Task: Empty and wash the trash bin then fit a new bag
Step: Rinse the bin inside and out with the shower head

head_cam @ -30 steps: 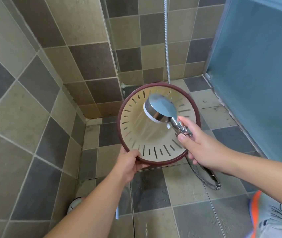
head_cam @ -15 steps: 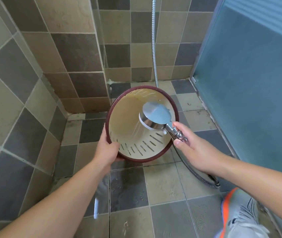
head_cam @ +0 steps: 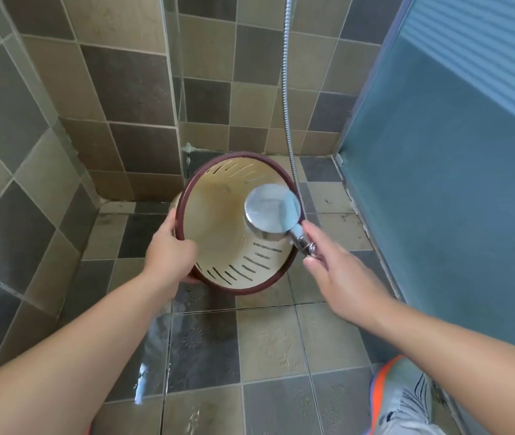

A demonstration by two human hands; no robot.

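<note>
While left hand (head_cam: 168, 255) grips bin (head_cam: 218, 221), right hand (head_cam: 338, 271) holds showerhead (head_cam: 272, 211).

Bins: I count one trash bin (head_cam: 218, 221), cream with a dark red rim
Shower heads: one shower head (head_cam: 270, 213) on one metal hose (head_cam: 287, 89)
Hands: two, my left hand (head_cam: 170, 252) and right hand (head_cam: 334, 271)
Shoes: I see one shoe (head_cam: 403, 400)
Glass doors: one frosted door (head_cam: 457, 183)

arms (head_cam: 99, 350): bare, sleeveless | shoe (head_cam: 407, 403): grey, orange trim, dark stripes
</note>
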